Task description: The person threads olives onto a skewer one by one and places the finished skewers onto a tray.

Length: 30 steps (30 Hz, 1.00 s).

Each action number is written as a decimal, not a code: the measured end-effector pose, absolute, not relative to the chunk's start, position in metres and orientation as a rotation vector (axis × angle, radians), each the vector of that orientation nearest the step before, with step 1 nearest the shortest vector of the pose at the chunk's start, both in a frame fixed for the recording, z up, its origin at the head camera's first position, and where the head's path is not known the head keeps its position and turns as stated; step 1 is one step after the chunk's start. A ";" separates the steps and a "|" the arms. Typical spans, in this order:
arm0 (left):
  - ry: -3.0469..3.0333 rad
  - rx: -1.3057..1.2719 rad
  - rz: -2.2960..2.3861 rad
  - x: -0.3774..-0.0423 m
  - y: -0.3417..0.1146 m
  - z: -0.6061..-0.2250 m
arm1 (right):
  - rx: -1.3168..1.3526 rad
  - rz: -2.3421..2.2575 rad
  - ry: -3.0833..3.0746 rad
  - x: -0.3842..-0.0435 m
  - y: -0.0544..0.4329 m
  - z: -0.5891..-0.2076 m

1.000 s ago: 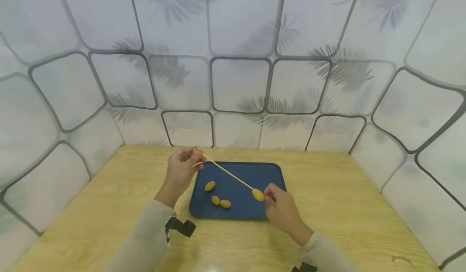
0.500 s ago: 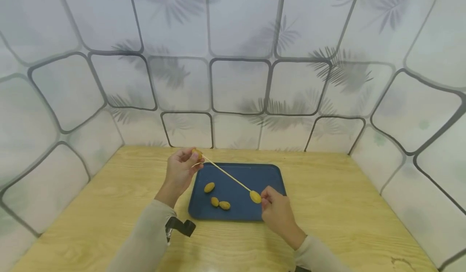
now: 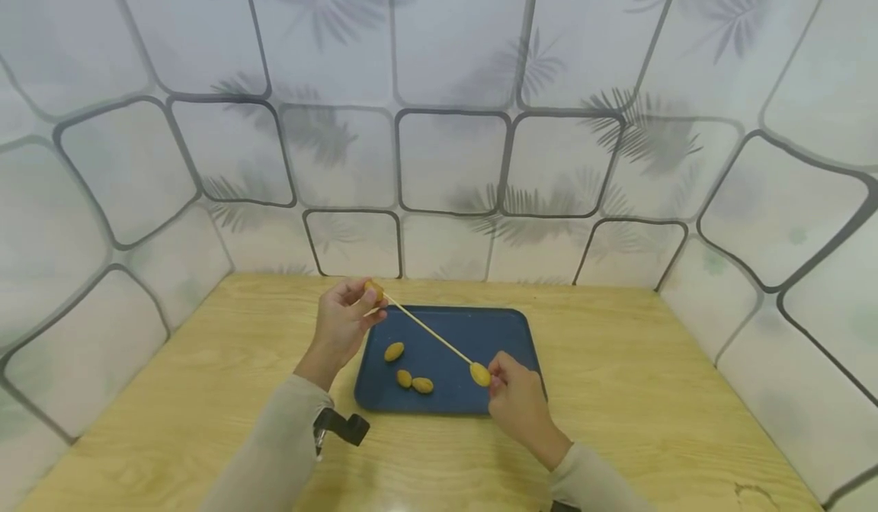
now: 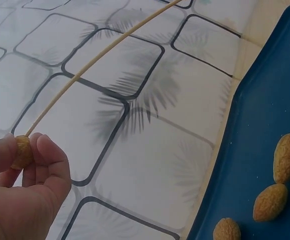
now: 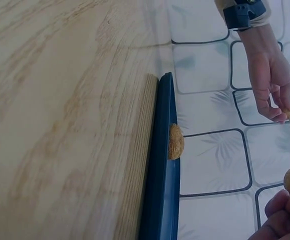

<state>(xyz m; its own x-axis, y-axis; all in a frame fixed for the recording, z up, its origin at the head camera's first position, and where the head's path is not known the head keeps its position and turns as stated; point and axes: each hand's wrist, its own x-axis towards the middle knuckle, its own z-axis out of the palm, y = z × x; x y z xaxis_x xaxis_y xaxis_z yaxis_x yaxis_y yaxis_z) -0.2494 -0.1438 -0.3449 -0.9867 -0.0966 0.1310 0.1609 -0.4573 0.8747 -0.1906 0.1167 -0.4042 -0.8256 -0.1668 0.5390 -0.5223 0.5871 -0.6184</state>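
In the head view my left hand [image 3: 341, 325] is raised over the tray's far left corner. Its thumb and fingers pinch a yellow-brown, wrinkled, date-like fruit [image 4: 22, 152]. A thin wooden skewer [image 3: 428, 329] slants from that fruit down to the right. Near its lower end sits a second yellow fruit [image 3: 480, 375]. Just beyond this fruit, my right hand [image 3: 520, 401] pinches the skewer's end; the fingertips hide the end itself. On the blue tray [image 3: 473, 325] below lie three similar fruits, one of them a wrinkled fruit [image 3: 394, 352] apart from two that touch.
The tray rests on a light wood-grain table [image 3: 610, 360]. A patterned white wall covering [image 3: 446, 161] rises behind and at both sides. A black strap [image 3: 339, 426] circles the left sleeve.
My right hand has shifted a little left and down along with the skewer's lower end and its fruit. The left hand stays nearly in place, still pinching its fruit.
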 end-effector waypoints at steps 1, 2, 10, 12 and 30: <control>-1.550 -0.094 -2.557 -0.249 -0.144 -0.345 | 0.551 1.137 -2.394 -0.190 0.117 -0.404; -1.552 -0.092 -2.557 -0.249 -0.144 -0.345 | 0.547 1.137 -2.400 -0.190 0.116 -0.403; -1.585 -0.094 -2.531 -0.248 -0.142 -0.345 | 0.518 1.137 -2.446 -0.188 0.116 -0.405; -1.587 -0.094 -2.531 -0.248 -0.141 -0.345 | 0.518 1.126 -2.440 -0.188 0.116 -0.405; -1.635 -0.112 -2.498 -0.249 -0.140 -0.347 | 0.533 1.114 -2.381 -0.189 0.117 -0.406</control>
<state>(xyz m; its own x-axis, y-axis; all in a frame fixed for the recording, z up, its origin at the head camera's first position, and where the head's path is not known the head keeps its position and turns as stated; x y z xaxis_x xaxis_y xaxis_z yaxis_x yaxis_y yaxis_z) -0.2492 -0.1398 -0.3474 -0.9854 -0.0875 0.1460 0.1688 -0.3925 0.9041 -0.1895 0.1167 -0.4059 -0.8213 -0.1507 0.5502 -0.5189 0.5979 -0.6109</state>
